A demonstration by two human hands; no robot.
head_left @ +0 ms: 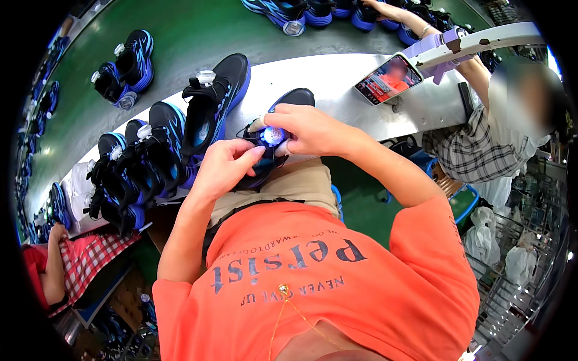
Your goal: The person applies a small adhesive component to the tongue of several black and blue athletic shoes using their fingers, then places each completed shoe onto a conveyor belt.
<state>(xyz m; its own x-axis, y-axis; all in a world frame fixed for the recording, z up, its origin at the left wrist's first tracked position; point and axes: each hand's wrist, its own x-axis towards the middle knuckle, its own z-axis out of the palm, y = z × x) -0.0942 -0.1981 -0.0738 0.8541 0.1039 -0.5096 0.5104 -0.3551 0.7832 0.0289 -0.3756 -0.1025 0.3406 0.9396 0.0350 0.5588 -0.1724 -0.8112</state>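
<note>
A black and blue sneaker (296,98) lies in front of me at the near edge of the worktable, its toe pointing away. On top of it a round clear dial (273,136) glows blue-white. My right hand (307,130) curls over the shoe, its fingers closed around the dial. Beside it on the left, my left hand (229,163) is closed in a pinch at the shoe's opening; what its fingertips hold is hidden. Immediately left stands another black sneaker (232,78) with a white round piece (206,77) on its upper.
Several similar sneakers (165,126) crowd the table's left side. A pair (135,60) rests on the green surface (186,30) beyond. A phone (388,78) on a white arm (481,43) overhangs the right. Co-workers sit right and lower left; one's hand (382,9) reaches to shoes at the far side.
</note>
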